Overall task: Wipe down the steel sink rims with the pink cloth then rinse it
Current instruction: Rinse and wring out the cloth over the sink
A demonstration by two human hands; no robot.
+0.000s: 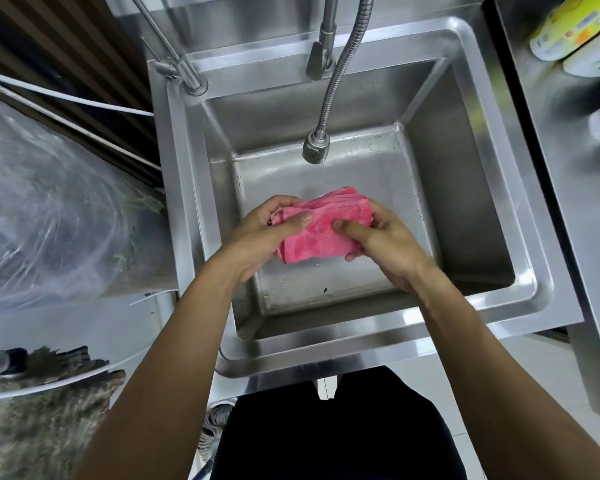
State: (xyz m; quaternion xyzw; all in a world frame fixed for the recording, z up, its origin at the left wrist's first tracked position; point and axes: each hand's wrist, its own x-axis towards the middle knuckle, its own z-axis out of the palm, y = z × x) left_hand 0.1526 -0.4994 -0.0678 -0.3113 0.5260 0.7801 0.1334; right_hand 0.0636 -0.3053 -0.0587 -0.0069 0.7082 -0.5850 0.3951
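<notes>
Grip: we hold the folded pink terry cloth [321, 225] between both hands over the basin of the square stainless steel sink [492, 161]. Our left hand [264, 233] curls round the cloth's left end with the thumb pressed on top; our right hand [378, 233] pinches its right end, thumb on top and fingers beneath. The cloth hangs clear of the basin floor, just near of the flexible steel spray faucet [316, 147], whose head points down at the far half of the basin.

Risk, as we judge it: no stream of water is visible, so rinsing likely waits on the faucet; freeing one hand for the steel lever handle [315, 62] could let the folded stack slip or unfold into the basin.

Limits of view: the cloth's underside and the fingers below it are hidden. The drain is not visible. The yellow-green containers [575, 29] on the right tabletop are blurred and cut off.
</notes>
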